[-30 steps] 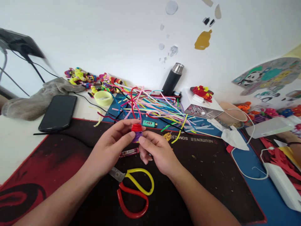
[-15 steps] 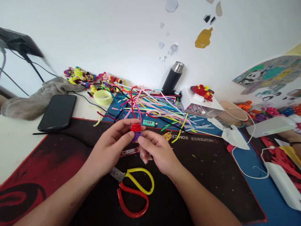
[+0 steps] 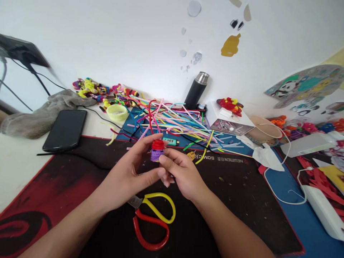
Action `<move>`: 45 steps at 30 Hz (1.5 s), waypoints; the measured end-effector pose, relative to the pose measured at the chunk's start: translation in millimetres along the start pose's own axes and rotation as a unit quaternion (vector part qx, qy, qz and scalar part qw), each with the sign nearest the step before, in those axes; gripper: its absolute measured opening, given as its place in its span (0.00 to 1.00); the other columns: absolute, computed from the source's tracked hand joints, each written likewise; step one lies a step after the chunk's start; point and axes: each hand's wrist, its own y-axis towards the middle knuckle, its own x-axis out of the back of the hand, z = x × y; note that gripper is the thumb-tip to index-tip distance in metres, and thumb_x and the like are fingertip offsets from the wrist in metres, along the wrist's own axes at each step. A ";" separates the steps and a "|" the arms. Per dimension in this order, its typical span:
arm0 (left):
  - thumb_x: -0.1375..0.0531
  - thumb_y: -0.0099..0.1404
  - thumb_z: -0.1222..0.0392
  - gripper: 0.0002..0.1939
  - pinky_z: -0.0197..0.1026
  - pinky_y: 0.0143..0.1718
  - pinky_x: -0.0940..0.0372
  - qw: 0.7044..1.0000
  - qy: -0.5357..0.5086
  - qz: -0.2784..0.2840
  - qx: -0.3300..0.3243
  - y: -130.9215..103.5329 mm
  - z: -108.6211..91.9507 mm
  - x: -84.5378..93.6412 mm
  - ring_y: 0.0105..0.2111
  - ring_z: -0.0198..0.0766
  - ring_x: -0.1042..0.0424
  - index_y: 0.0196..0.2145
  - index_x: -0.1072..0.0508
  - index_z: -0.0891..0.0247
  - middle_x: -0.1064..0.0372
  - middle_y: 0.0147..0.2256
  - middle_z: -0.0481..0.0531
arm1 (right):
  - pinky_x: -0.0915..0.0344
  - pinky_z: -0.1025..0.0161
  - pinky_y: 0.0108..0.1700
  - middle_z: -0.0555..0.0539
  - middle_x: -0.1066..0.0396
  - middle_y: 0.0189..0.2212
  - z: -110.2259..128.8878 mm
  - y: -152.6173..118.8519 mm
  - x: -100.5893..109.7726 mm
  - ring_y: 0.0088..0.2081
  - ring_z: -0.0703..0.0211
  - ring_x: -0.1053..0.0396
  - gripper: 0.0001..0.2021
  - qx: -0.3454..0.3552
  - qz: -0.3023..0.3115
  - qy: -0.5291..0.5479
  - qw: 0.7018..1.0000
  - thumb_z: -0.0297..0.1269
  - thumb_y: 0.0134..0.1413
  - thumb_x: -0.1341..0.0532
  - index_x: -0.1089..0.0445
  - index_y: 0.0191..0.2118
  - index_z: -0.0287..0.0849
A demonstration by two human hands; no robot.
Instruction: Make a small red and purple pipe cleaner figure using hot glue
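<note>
A small coil of wound pipe cleaners [image 3: 157,153], red on top and purple below, stands upright between my hands. A red pipe cleaner end [image 3: 149,120] rises behind it. My right hand [image 3: 180,170] pinches the purple part from the right, thumb in front. My left hand [image 3: 134,165] is spread around the left side, its index fingertip close to the red top and its thumb lowered, apart from the coil. Whether the left fingertips touch the coil I cannot tell. Below my hands lie scissors [image 3: 154,220] with one yellow and one red handle, their blades partly hidden by my left hand.
Many loose pipe cleaners [image 3: 174,120] are heaped behind my hands, beside a black thermos [image 3: 196,91]. A teal lighter-like item [image 3: 171,142], a yellow tape roll [image 3: 117,112] and a phone [image 3: 65,130] lie around. A white box [image 3: 232,120] stands right of the heap.
My left thumb has come off the coil and dropped lower, and the left hand has opened wider. More of the purple part shows. My right hand keeps its pinch.
</note>
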 end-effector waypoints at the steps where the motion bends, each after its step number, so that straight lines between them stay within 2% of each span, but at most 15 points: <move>1: 0.23 0.67 0.51 0.37 0.51 0.63 0.24 1.000 0.015 0.010 -0.004 -0.6 -1.4 0.1 0.68 0.58 0.26 0.71 0.27 0.48 0.26 0.69 0.58 | 0.48 0.66 0.22 0.58 0.33 0.20 0.5 -0.1 -0.1 0.18 0.66 0.38 0.23 -0.001 -0.004 0.004 1.000 0.61 0.61 0.27 0.25 0.42 0.44; 3: 0.23 0.66 0.52 0.41 0.51 0.66 0.27 0.999 0.035 0.020 -0.007 -0.7 -3.9 0.7 0.70 0.58 0.29 0.73 0.30 0.48 0.28 0.71 0.58 | 0.48 0.66 0.22 0.58 0.33 0.20 0.7 -0.5 0.1 0.18 0.66 0.37 0.23 -0.002 -0.009 0.010 1.000 0.61 0.61 0.27 0.25 0.42 0.44; 6: 0.23 0.65 0.50 0.40 0.52 0.62 0.24 0.999 0.033 0.012 0.004 1.6 -6.2 1.8 0.65 0.58 0.24 0.71 0.28 0.52 0.24 0.66 0.61 | 0.49 0.66 0.22 0.57 0.33 0.20 -0.9 -1.1 1.1 0.19 0.65 0.37 0.23 0.010 -0.001 0.009 1.000 0.61 0.63 0.28 0.25 0.40 0.44; 8: 0.23 0.65 0.48 0.35 0.53 0.59 0.23 0.999 0.034 -0.008 0.006 3.6 -6.1 2.0 0.59 0.58 0.20 0.67 0.24 0.54 0.19 0.60 0.61 | 0.49 0.66 0.22 0.57 0.33 0.20 -2.4 -1.0 1.9 0.19 0.65 0.37 0.22 0.014 0.008 0.008 1.000 0.60 0.65 0.29 0.25 0.40 0.44; 11: 0.24 0.66 0.46 0.30 0.57 0.62 0.25 0.998 0.049 -0.046 -0.011 5.5 -3.5 2.0 0.57 0.57 0.19 0.61 0.20 0.56 0.17 0.57 0.60 | 0.48 0.66 0.22 0.57 0.33 0.20 -4.0 0.3 2.7 0.19 0.65 0.38 0.21 0.011 0.006 0.010 1.000 0.60 0.65 0.29 0.24 0.43 0.44; 15: 0.23 0.64 0.43 0.31 0.61 0.67 0.29 0.992 0.093 -0.084 -0.025 5.4 0.7 2.8 0.58 0.58 0.20 0.60 0.19 0.56 0.18 0.58 0.59 | 0.47 0.66 0.22 0.57 0.33 0.19 -4.2 2.4 2.0 0.18 0.65 0.38 0.21 0.029 -0.013 -0.006 0.999 0.59 0.65 0.30 0.24 0.45 0.44; 18: 0.24 0.64 0.42 0.32 0.61 0.67 0.29 0.987 0.122 -0.097 -0.030 4.9 2.3 3.6 0.57 0.59 0.20 0.61 0.19 0.54 0.17 0.57 0.58 | 0.43 0.65 0.23 0.57 0.34 0.20 -2.1 1.5 0.0 0.18 0.65 0.38 0.21 0.065 -0.037 -0.047 0.996 0.59 0.67 0.32 0.23 0.46 0.44; 22: 0.23 0.64 0.41 0.33 0.57 0.63 0.25 0.990 0.098 -0.096 -0.021 5.1 2.7 3.0 0.57 0.59 0.19 0.62 0.20 0.55 0.17 0.57 0.58 | 0.39 0.63 0.26 0.57 0.34 0.21 1.7 -2.5 -2.3 0.20 0.63 0.38 0.19 0.129 -0.097 -0.102 0.982 0.55 0.70 0.33 0.22 0.51 0.44; 26: 0.22 0.63 0.42 0.34 0.55 0.60 0.22 0.993 0.057 -0.102 -0.011 6.9 2.8 1.9 0.57 0.58 0.18 0.62 0.21 0.57 0.16 0.58 0.60 | 0.38 0.63 0.26 0.55 0.33 0.23 1.4 -5.3 -2.1 0.21 0.63 0.37 0.19 0.150 -0.119 -0.116 0.975 0.54 0.72 0.33 0.22 0.56 0.45; 34: 0.22 0.62 0.43 0.34 0.56 0.59 0.21 0.992 0.057 -0.112 -0.015 8.7 4.3 2.1 0.56 0.58 0.17 0.61 0.20 0.58 0.15 0.56 0.59 | 0.38 0.65 0.25 0.55 0.32 0.25 -5.8 -5.9 -0.7 0.22 0.64 0.36 0.19 0.178 -0.102 -0.144 0.968 0.49 0.75 0.36 0.22 0.60 0.43; 45: 0.22 0.62 0.43 0.33 0.56 0.60 0.21 0.993 0.048 -0.105 -0.012 9.5 5.6 1.3 0.57 0.58 0.16 0.61 0.20 0.57 0.15 0.56 0.58 | 0.39 0.66 0.25 0.54 0.33 0.26 -8.9 -6.6 -1.0 0.23 0.65 0.36 0.18 0.193 -0.097 -0.161 0.963 0.47 0.76 0.36 0.21 0.60 0.43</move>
